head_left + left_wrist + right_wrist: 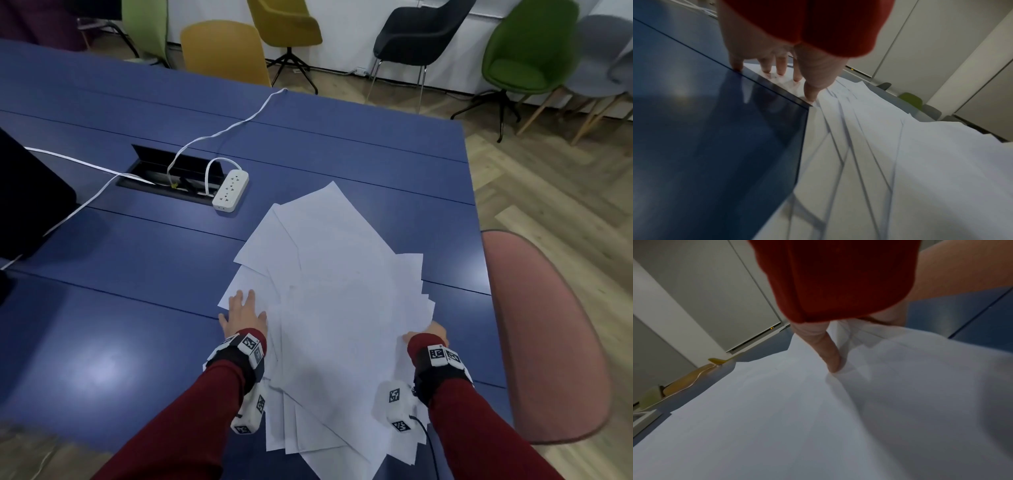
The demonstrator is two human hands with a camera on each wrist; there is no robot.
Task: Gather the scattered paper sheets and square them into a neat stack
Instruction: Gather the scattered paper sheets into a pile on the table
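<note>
Several white paper sheets (339, 301) lie fanned in a loose, skewed pile on the blue table (120, 308); some corners hang over its near edge. My left hand (244, 313) lies flat on the pile's left edge with fingers spread. In the left wrist view its straight fingertips (809, 95) press the sheets (879, 154) and the tabletop beside them. My right hand (430, 332) holds the pile's right edge. The right wrist view shows its thumb (829, 355) on top of the sheets (777, 410), which curve upward there. Its other fingers are hidden beneath the paper.
A white power strip (230, 190) and white cables lie beside an open cable recess (164, 174) behind the pile. A dark object (27, 202) stands at the left. A pink chair (544, 335) stands close to the table's right edge. More chairs line the far wall.
</note>
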